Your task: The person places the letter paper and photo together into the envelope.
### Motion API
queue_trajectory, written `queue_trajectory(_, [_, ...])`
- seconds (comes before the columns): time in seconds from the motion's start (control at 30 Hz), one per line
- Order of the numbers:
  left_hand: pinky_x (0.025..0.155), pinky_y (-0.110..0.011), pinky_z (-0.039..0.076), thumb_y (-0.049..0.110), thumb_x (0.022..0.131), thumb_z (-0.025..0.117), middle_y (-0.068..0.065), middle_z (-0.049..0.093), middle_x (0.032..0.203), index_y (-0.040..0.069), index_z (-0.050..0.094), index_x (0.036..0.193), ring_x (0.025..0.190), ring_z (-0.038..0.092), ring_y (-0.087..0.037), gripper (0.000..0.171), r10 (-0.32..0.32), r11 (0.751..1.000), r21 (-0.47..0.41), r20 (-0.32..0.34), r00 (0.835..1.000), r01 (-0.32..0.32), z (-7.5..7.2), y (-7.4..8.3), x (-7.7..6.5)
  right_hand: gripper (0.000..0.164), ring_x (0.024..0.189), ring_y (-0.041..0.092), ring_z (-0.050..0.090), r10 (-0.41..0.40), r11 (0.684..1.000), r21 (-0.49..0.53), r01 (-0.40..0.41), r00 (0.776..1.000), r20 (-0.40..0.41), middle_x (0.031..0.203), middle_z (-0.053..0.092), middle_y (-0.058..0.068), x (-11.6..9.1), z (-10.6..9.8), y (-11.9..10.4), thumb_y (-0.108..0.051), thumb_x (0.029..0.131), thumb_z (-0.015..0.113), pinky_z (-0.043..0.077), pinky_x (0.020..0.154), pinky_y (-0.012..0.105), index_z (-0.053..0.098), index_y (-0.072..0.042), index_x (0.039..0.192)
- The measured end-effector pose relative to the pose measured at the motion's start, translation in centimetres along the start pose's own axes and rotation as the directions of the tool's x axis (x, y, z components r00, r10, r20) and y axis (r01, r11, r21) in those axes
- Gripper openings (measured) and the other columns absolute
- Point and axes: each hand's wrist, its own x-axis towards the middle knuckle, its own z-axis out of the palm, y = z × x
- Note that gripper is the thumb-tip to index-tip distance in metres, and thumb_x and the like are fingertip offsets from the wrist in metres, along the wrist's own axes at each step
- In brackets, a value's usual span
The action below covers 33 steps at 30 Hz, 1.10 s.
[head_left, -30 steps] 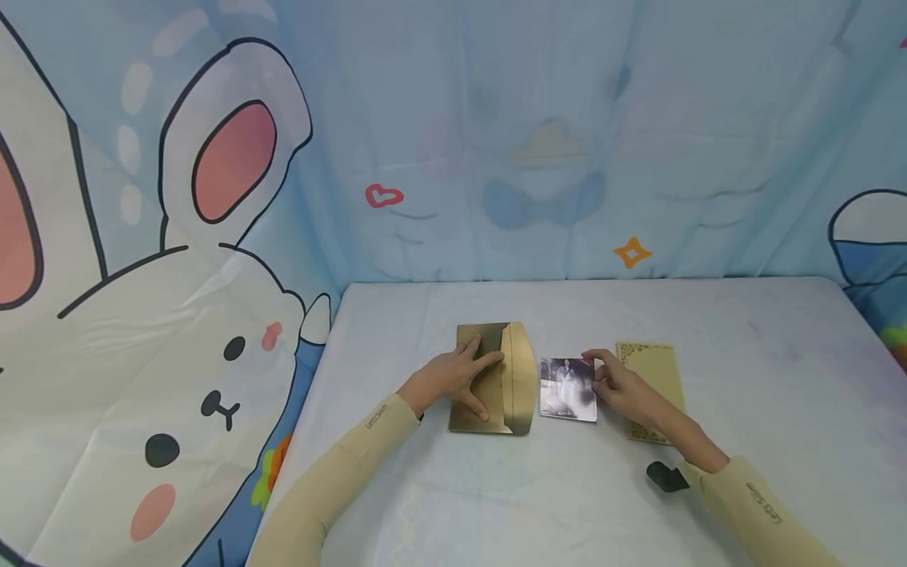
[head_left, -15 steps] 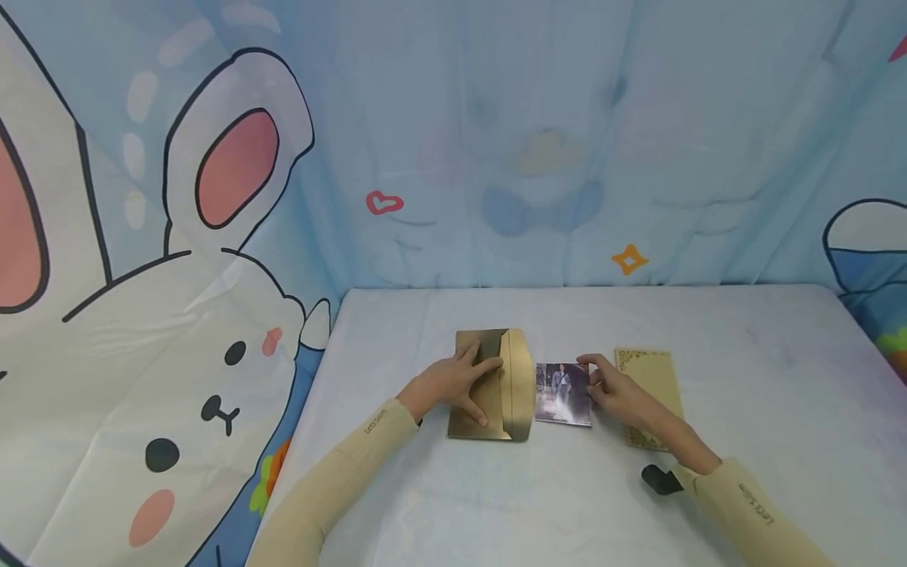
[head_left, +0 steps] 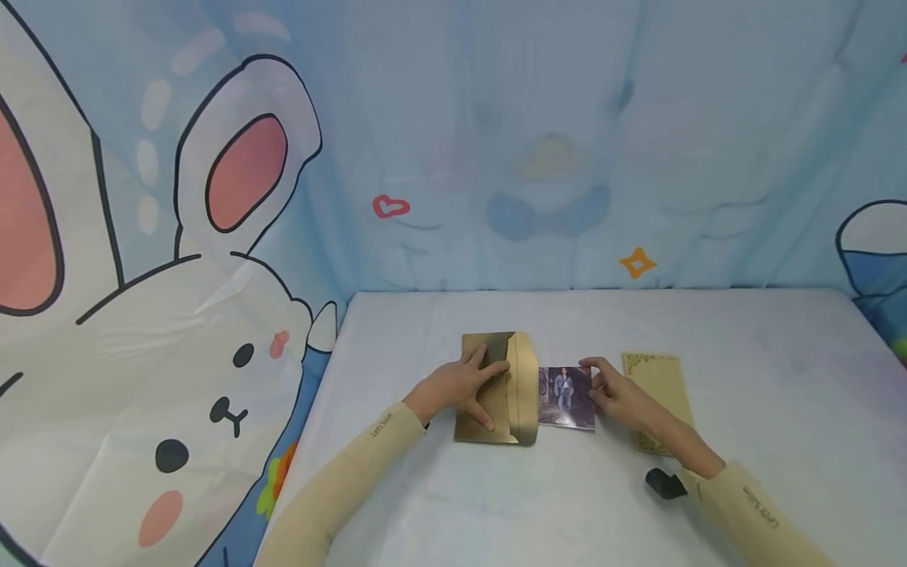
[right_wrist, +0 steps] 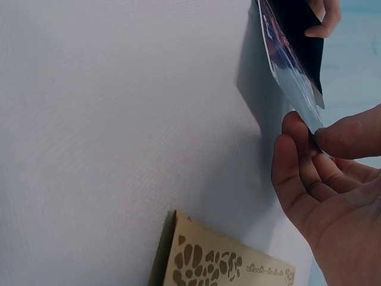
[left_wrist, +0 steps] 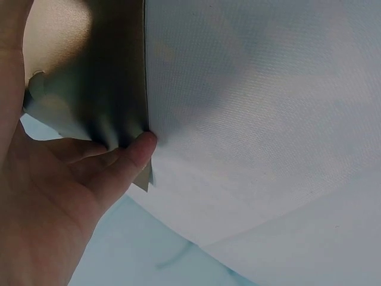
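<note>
A gold envelope (head_left: 523,394) lies on the white table with its flap unfolded toward the right. My left hand (head_left: 460,387) rests on it with the fingers spread. In the left wrist view, fingertips (left_wrist: 143,143) lie at the envelope's edge. To the right, my right hand (head_left: 623,398) pinches the right edge of a small photo (head_left: 565,396) of a standing person. The right wrist view shows the photo (right_wrist: 292,65) tilted, with thumb and fingers on its near edge. Its left edge meets the envelope's flap in the head view.
A cream card with a patterned border (head_left: 655,378) lies to the right, partly beneath my right forearm in the head view. A black object (head_left: 666,483) sits by the right sleeve. Behind the table (head_left: 765,346) hangs a blue cartoon cloth (head_left: 453,142).
The photo has moved slightly left with my right hand, right up to the envelope's flap, and its glare has faded. My left hand stays on the envelope.
</note>
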Motion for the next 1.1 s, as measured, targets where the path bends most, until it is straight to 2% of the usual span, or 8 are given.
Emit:
queue_trajectory(0.13, [0.106, -0.048, 0.048, 0.076, 0.068, 0.075, -0.022, 0.01, 0.168, 0.038, 0.014, 0.161, 0.148, 0.034, -0.042, 0.117, -0.005, 1.0, -0.006, -0.002, 1.0, 0.005, 0.0, 0.0, 0.0, 0.048, 0.072, 0.012, 0.062, -0.021, 1.0, 0.006, 0.021, 1.0, 0.003, 0.09, 0.062, 0.01, 0.2, 0.1, 0.0, 0.008, 0.097, 0.049, 0.05, 0.062, 0.025, 0.036, 0.002, 0.143])
queue_trajectory(0.3, [0.106, -0.049, 0.048, 0.077, 0.067, 0.074, -0.022, 0.009, 0.168, 0.038, 0.014, 0.161, 0.15, 0.029, -0.041, 0.118, -0.004, 1.0, 0.003, 0.003, 1.0, 0.004, 0.0, 0.0, 0.1, 0.048, 0.074, 0.014, 0.063, 0.006, 1.0, 0.003, -0.006, 1.0, 0.023, 0.092, 0.062, 0.01, 0.3, 0.1, -0.1, 0.005, 0.098, 0.048, 0.05, 0.063, 0.025, 0.035, 0.0, 0.144])
queue_trajectory(0.63, [0.104, -0.05, 0.049, 0.078, 0.068, 0.073, -0.022, 0.009, 0.168, 0.037, 0.012, 0.161, 0.151, 0.027, -0.042, 0.118, -0.008, 1.0, 0.025, 0.004, 1.0, 0.008, 0.2, -0.1, 0.2, 0.049, 0.075, 0.01, 0.058, -0.024, 1.0, -0.01, 0.024, 0.999, 0.025, 0.091, 0.062, 0.008, 0.9, 0.6, -0.4, 0.008, 0.097, 0.048, 0.049, 0.064, 0.025, 0.036, 0.001, 0.143])
queue_trajectory(0.8, [0.105, -0.05, 0.049, 0.077, 0.068, 0.073, -0.021, 0.008, 0.168, 0.038, 0.012, 0.161, 0.15, 0.028, -0.043, 0.118, -0.017, 1.0, 0.021, 0.014, 1.0, 0.017, 0.1, 0.0, 0.2, 0.048, 0.074, 0.01, 0.056, -0.009, 1.0, -0.012, 0.009, 0.999, 0.031, 0.092, 0.062, 0.008, 1.3, 0.8, -0.7, 0.005, 0.098, 0.049, 0.047, 0.063, 0.024, 0.036, -0.001, 0.144])
queue_trajectory(1.1, [0.107, -0.049, 0.047, 0.078, 0.066, 0.073, -0.02, 0.007, 0.169, 0.04, 0.011, 0.161, 0.151, 0.026, -0.042, 0.12, -0.025, 1.0, 0.008, 0.008, 1.0, 0.025, 0.3, -0.2, 0.4, 0.046, 0.073, 0.008, 0.054, -0.029, 1.0, -0.009, 0.03, 0.999, 0.037, 0.09, 0.062, 0.008, 1.8, 1.0, -0.8, 0.006, 0.098, 0.048, 0.047, 0.064, 0.025, 0.037, 0.001, 0.143])
